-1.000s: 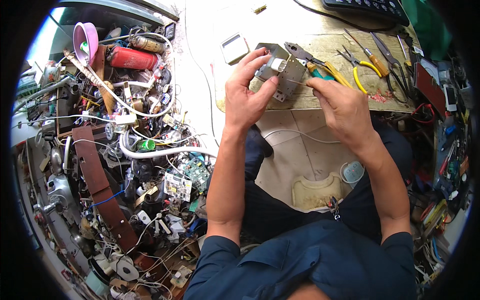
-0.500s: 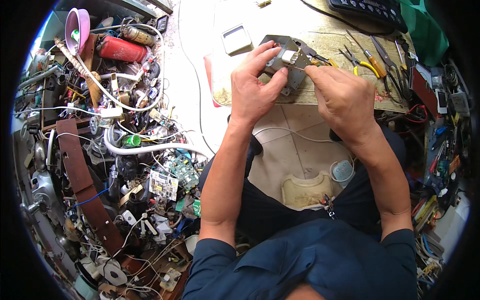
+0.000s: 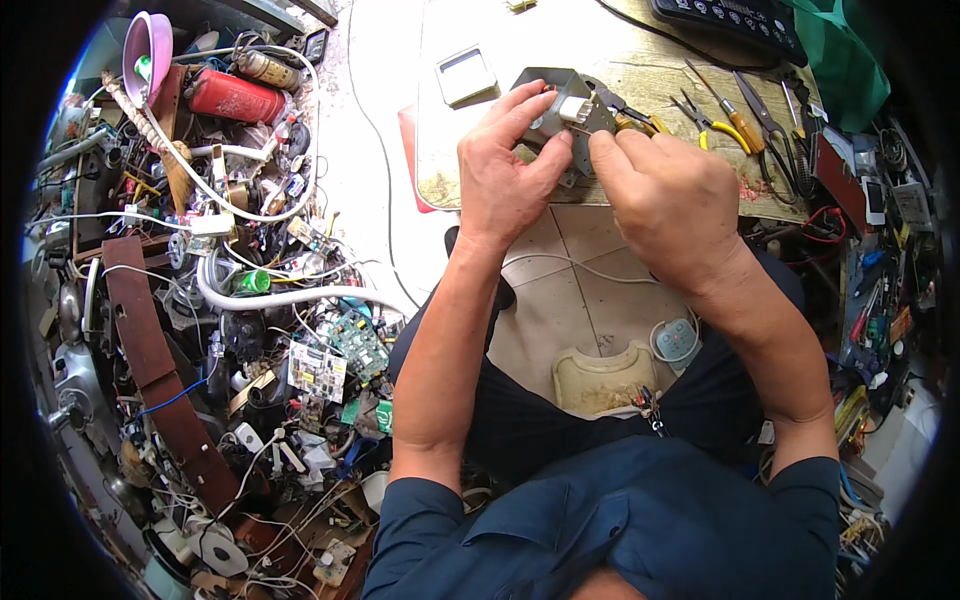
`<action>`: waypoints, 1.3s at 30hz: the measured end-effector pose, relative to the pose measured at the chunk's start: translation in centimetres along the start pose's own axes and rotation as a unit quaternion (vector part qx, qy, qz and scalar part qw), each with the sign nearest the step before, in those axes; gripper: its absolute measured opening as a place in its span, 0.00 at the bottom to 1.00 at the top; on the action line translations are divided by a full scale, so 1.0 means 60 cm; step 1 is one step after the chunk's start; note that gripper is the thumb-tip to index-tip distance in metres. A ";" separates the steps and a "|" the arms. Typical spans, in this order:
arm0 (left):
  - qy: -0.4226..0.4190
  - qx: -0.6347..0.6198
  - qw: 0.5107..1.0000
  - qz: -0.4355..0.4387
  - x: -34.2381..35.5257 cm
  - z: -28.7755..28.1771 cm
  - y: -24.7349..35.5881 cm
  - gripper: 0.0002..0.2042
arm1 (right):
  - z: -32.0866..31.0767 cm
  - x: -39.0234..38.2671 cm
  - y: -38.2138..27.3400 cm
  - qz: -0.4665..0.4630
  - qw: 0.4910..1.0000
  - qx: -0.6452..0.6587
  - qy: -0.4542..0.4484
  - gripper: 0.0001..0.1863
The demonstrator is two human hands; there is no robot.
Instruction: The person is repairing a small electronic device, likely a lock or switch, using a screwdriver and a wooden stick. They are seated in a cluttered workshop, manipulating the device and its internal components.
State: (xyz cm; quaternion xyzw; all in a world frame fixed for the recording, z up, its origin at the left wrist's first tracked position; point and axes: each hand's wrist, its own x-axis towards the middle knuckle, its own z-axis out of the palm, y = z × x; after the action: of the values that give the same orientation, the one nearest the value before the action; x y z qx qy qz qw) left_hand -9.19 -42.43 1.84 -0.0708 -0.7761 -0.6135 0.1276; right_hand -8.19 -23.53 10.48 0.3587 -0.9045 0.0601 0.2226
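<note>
My left hand (image 3: 505, 175) grips a grey metal housing (image 3: 540, 85) with a white connector (image 3: 574, 108) on its side and a flat plate with holes, held over the front edge of the wooden table (image 3: 448, 160). My right hand (image 3: 668, 190) is closed on a thin tool, whose narrow shaft (image 3: 585, 131) reaches the housing just below the connector; most of the tool is hidden by my fingers. Behind the housing lie pliers (image 3: 606, 92), partly covered. To the right are yellow-handled pliers (image 3: 728, 128), a screwdriver (image 3: 740, 118) and scissors (image 3: 768, 125).
A small square metal frame (image 3: 466, 72), a black panel with buttons (image 3: 728, 25) and a green bag (image 3: 840, 65) sit at the back. Heaps of circuit boards (image 3: 355, 340), cables and a red extinguisher (image 3: 233, 98) crowd the left; more parts (image 3: 880, 280) pile at the right.
Both hands and the housing have shifted up in the view since a second ago. My right hand has moved slightly left and turned, its fingers curled closer against the housing.
</note>
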 end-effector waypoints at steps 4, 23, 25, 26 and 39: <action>0.008 0.023 1.000 0.013 0.001 -0.002 0.000 0.20 | -0.002 0.015 -0.002 -0.067 0.997 -0.033 -0.021 0.01; 0.044 0.012 0.998 -0.037 0.011 -0.006 0.000 0.21 | -0.020 -0.058 0.029 0.100 0.982 0.153 0.049 0.14; 0.041 0.010 0.998 -0.047 0.010 -0.008 0.002 0.21 | -0.005 -0.059 0.015 0.101 0.982 0.151 0.054 0.13; 0.029 0.014 0.998 -0.045 0.008 -0.009 0.002 0.21 | 0.004 -0.053 0.011 0.102 0.980 0.149 0.080 0.12; 0.006 0.012 0.999 -0.029 0.007 -0.008 0.000 0.21 | 0.039 -0.021 0.015 0.087 0.982 0.143 0.091 0.10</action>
State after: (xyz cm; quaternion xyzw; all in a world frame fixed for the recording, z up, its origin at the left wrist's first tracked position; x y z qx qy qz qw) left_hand -9.55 -42.95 2.06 -0.0430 -0.7842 -0.6082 0.1154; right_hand -8.82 -22.71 7.87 0.3003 -0.8902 0.2405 0.2439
